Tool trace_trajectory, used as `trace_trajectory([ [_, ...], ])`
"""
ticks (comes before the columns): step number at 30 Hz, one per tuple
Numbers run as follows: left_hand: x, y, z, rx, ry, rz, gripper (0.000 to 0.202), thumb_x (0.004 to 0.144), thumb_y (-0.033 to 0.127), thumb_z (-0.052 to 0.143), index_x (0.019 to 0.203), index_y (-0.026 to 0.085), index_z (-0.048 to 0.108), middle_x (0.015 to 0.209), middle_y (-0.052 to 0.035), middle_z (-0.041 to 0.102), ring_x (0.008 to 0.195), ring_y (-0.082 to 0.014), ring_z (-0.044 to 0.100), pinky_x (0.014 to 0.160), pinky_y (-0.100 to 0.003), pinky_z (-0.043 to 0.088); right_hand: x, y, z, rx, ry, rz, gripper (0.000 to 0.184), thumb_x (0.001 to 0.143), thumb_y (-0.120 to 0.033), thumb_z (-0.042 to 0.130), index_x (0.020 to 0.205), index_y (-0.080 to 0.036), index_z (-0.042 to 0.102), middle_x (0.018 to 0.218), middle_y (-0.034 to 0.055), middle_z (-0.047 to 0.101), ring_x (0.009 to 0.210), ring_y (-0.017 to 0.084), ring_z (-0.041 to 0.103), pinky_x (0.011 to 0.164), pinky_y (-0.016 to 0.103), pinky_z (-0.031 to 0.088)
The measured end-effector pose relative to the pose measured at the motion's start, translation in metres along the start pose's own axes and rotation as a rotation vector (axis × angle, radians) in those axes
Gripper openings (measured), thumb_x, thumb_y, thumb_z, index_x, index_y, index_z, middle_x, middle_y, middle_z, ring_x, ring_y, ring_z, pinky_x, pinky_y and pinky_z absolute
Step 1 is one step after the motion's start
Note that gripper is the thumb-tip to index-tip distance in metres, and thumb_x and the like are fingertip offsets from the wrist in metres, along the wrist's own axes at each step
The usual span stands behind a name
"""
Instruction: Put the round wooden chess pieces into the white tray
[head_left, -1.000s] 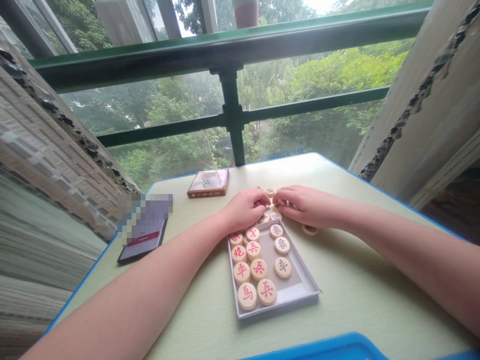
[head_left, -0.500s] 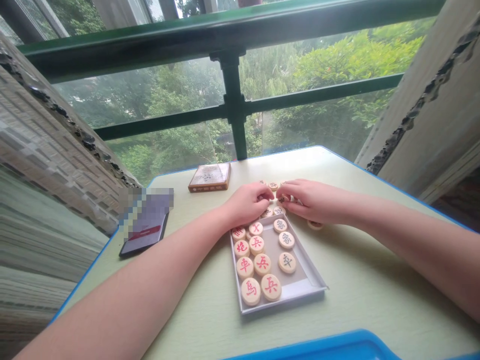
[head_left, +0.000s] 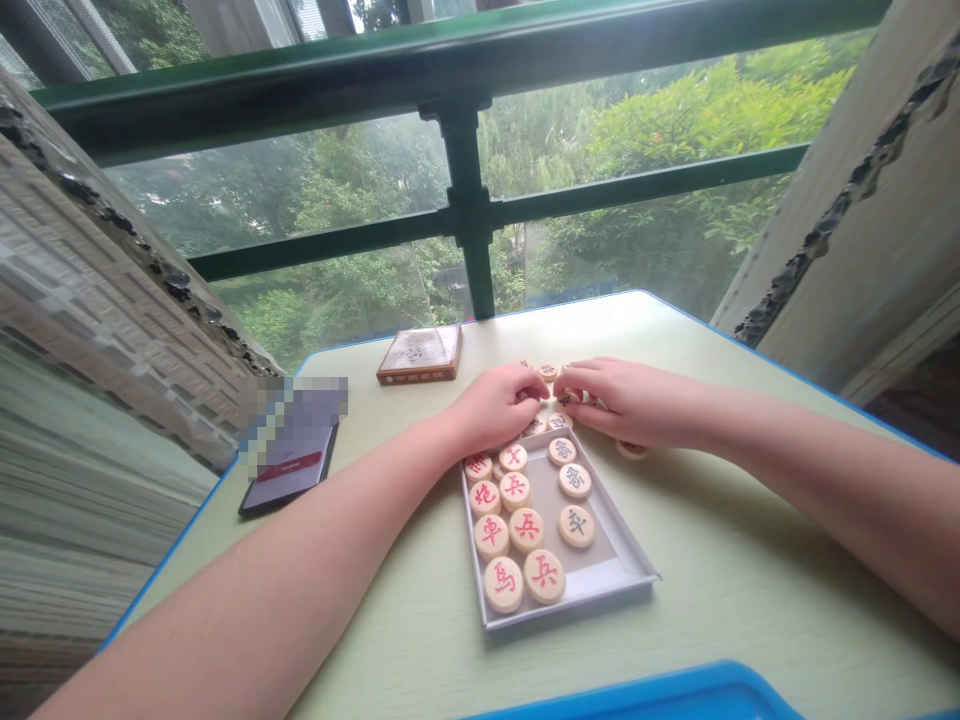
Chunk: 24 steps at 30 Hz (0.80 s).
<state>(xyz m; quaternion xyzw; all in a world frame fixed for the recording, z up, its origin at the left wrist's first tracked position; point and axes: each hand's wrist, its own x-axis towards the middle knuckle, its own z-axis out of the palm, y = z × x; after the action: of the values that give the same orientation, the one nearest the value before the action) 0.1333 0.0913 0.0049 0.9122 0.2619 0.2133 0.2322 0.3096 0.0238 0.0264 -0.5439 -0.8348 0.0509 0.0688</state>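
Note:
Over the far end of a shallow white tray, my left hand is closed, its fingers curled; what they hold, if anything, is hidden. Just to the right, my right hand has thumb and fingers closed around a round Chinese chess piece with a dark character. Loose pieces lie between and behind the hands, one at the back being a pale disc. Inside the tray, red-lettered pieces fill two columns on the left, and dark-lettered pieces form a column on the right.
A flat brown-edged box lies at the back of the pale green table. On the left is a dark flat device, partly pixelated. A blue edge shows at the front. Behind stand a green window rail and curtains.
Both hands stay almost where they were, fingers in the same pose. The view has shifted very slightly; the pieces in the tray keep their arrangement.

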Motion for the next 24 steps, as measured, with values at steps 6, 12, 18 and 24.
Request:
trace_trajectory([
  [6,-0.0002,-0.0014,0.0004,-0.003,0.004,0.012,0.019,0.073,0.009,0.048,0.081,0.015,0.064,0.084,-0.0020,0.065,0.077,-0.0132,0.058,0.072,-0.024,0.046,-0.0007,-0.0015,-0.0013,0.000,-0.013,0.018,0.025,0.087,-0.030,0.041,0.098,-0.017,0.058,0.097,0.0107,0.061,0.089,0.023,0.055,0.075,0.033,0.042],
  [12,-0.0005,-0.0015,0.0007,-0.008,0.003,0.010,0.019,0.073,0.009,0.048,0.081,0.015,0.064,0.083,-0.0019,0.065,0.077,-0.0129,0.057,0.072,-0.023,0.045,-0.0014,-0.0022,-0.0022,-0.002,-0.018,0.020,0.025,0.087,-0.030,0.040,0.099,-0.017,0.058,0.097,0.0107,0.061,0.089,0.024,0.055,0.076,0.034,0.042],
  [18,-0.0008,-0.0004,-0.0002,-0.009,-0.003,-0.008,0.020,0.074,0.009,0.047,0.082,0.015,0.064,0.083,-0.0020,0.065,0.076,-0.0129,0.057,0.071,-0.023,0.045,-0.0013,-0.0004,-0.0008,-0.004,-0.005,0.002,0.024,0.086,-0.029,0.041,0.098,-0.017,0.058,0.097,0.0107,0.061,0.088,0.023,0.055,0.074,0.033,0.041],
  [24,-0.0007,0.0002,-0.0007,0.001,-0.008,-0.002,0.021,0.074,0.011,0.046,0.082,0.016,0.064,0.083,-0.0019,0.066,0.077,-0.0134,0.058,0.073,-0.025,0.046,-0.0013,-0.0010,-0.0017,-0.006,0.004,-0.012,0.024,0.086,-0.028,0.041,0.097,-0.016,0.059,0.097,0.0107,0.062,0.086,0.022,0.056,0.073,0.032,0.041],
])
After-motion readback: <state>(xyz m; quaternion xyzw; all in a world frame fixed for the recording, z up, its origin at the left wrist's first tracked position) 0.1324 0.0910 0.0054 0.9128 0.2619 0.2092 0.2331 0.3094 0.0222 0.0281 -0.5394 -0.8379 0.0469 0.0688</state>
